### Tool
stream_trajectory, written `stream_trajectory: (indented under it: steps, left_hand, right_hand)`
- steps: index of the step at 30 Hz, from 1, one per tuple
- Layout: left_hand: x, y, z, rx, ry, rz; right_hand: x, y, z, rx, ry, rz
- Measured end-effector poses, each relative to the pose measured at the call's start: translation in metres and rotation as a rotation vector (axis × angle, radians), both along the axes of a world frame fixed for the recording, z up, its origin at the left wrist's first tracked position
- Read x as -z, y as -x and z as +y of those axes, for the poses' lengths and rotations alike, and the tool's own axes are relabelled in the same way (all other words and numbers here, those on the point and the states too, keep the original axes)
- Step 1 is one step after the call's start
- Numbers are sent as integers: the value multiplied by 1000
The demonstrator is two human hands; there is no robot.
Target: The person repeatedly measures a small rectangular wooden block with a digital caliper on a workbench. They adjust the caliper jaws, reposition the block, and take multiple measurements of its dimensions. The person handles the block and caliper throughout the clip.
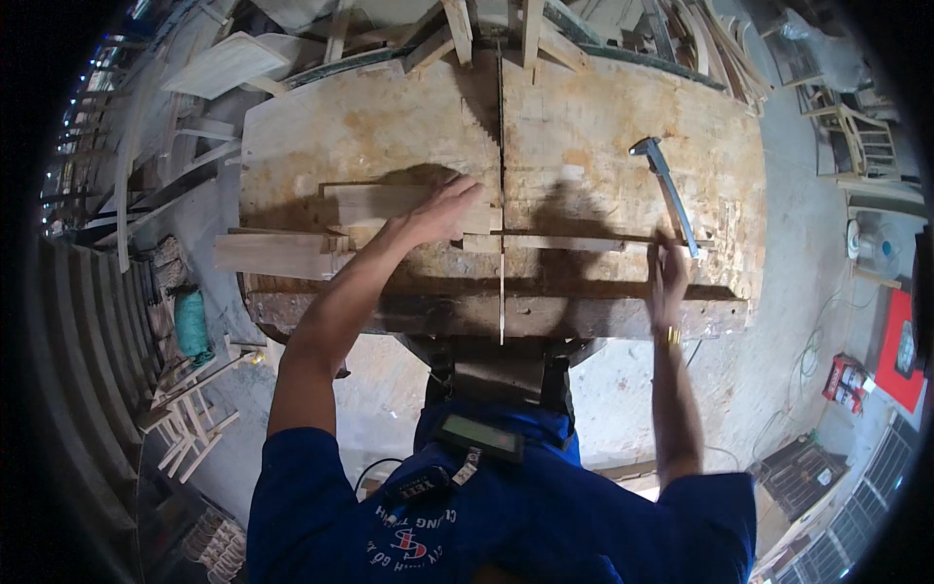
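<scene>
Both hands work best steady: left hand flat pressing the board, right hand gripping the strip.

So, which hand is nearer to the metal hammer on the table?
The right. The right hand holds the end of a thin wood strip just below the metal hammer, almost at its handle. The left hand rests flat on a wood piece, far to the left.

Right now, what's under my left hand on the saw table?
The left hand lies flat on a pale wooden board beside the saw blade. The wood directly beneath the palm is covered; the worn table shows around it.
</scene>
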State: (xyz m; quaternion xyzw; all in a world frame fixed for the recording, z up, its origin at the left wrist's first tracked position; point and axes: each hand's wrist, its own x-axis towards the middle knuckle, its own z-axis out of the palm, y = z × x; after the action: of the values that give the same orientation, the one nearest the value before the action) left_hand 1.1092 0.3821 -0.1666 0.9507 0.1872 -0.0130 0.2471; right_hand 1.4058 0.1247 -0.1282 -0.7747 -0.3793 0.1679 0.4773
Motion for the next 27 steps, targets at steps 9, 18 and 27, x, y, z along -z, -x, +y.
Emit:
stream_trajectory:
  steps: [9, 18, 27]
  left_hand:
    - [-15, -18, 1, 69, -61, -20]
    - [-22, -17, -1, -5, 11, 59]
    - [-17, -16, -2, -22, 43, 65]
  right_hand:
    - [71, 113, -179, 534, 154, 884]
    - [193, 90, -81, 547, -253, 1356]
    - [199, 103, -59, 592, -283, 1434]
